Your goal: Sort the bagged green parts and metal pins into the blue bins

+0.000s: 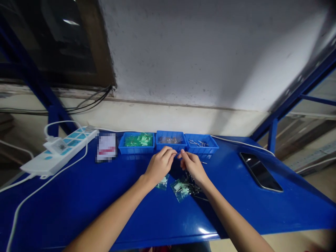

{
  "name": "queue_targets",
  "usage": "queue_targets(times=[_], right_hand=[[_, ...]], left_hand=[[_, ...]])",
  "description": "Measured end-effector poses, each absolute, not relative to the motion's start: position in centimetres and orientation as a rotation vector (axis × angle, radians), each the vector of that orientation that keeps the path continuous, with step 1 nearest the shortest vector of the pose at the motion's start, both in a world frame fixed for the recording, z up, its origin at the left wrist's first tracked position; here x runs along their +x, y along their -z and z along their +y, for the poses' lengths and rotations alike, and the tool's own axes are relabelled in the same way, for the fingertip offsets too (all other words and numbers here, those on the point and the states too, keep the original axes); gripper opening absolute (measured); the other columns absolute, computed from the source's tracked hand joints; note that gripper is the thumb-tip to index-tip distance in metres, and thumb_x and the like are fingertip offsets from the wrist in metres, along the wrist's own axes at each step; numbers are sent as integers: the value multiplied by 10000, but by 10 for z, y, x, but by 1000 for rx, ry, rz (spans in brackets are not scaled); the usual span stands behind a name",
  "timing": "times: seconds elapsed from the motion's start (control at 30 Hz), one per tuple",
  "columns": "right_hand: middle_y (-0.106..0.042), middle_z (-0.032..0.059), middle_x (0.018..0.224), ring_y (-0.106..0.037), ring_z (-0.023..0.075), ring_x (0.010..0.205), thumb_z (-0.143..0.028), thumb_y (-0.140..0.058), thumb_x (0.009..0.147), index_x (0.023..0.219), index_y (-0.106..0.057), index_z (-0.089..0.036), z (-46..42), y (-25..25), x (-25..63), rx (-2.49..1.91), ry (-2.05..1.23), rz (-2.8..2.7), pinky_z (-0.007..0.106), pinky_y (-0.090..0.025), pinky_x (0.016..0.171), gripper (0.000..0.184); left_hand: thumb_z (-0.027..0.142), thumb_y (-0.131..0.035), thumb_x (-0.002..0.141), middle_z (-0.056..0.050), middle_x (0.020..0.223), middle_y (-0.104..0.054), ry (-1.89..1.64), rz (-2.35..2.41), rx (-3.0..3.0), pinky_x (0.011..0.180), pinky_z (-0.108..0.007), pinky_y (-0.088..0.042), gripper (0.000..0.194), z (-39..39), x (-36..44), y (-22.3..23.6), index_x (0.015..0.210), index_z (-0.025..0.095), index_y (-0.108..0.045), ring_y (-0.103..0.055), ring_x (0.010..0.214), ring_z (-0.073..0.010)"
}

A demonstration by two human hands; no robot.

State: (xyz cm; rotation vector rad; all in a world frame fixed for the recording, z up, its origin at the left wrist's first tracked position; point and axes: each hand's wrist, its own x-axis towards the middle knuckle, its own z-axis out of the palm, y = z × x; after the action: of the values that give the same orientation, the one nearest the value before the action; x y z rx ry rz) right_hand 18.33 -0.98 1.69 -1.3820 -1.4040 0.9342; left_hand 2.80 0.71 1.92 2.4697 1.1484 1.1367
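Observation:
My left hand (162,163) and my right hand (193,166) meet just in front of the middle blue bin (172,147). The fingertips of both are pinched together and nearly touching; whatever they hold is too small to make out. Below them on the table lie a small clear bag of pale pieces (181,189), a second such bag (163,182) partly behind my left wrist, and a pile of thin metal pieces (193,187) partly covered by my right hand. A thin metal piece (204,162) shows just right of my right hand.
Beyond the hands, a left bin (137,150) holds green bags and a right bin (202,149) holds thin metal pieces. A phone (261,171) lies at right. At left are a power strip (60,154) with a trailing white cable and a blurred card (106,147). Blue posts flank the table.

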Motion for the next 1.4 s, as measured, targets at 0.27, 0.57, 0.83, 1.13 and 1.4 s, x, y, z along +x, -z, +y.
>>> queue_targets(times=[0.27,0.57,0.83,1.13,1.4], right_hand=[[-520,-16,636,-477,114,552,-338,-531,804,784,-529,-184,-10,-15,186,-1232,-719,-1380,223,-370,504,155],[-465,54,873,-496,187,840,-148,-467,815,829,-618,-204,-19,-19,183,-1129,-148,-1795,325,-444,757,162],[-541,27,749,-529,160,699,-396,-482,855,849,-640,-166,-16,-23,182,-1225,-614,-1634,295,-450,668,280],[-612,57,929,-567,155,724,-238,-501,853,1092,-613,-237,-12,-55,203,-1088,88,-1272,316,-469,652,263],[-502,164,1108,-477,292,1018,-194,-482,837,1341,-402,-176,4,-34,193,-1383,207,-1805,473,-431,846,511]], left_hand=[[250,-422,905,-58,1029,-604,-1049,992,2481,863,-327,-462,210,5,30,-18,974,209,-616,-569,965,-177],[379,-379,916,-18,705,-618,-1183,1038,1909,604,-238,-445,331,13,29,-16,811,152,-596,-566,644,-133],[156,-451,875,-43,849,-632,-1358,989,2667,743,-299,-469,213,11,24,-15,940,195,-649,-560,810,-164],[311,-481,880,-37,1043,-603,-825,1003,2518,788,-328,-495,253,12,-21,-38,1105,261,-587,-585,892,-162],[327,-482,857,-64,1322,-436,-442,1262,2503,986,-420,-368,317,17,-53,-7,1153,253,-568,-415,1207,-265]])
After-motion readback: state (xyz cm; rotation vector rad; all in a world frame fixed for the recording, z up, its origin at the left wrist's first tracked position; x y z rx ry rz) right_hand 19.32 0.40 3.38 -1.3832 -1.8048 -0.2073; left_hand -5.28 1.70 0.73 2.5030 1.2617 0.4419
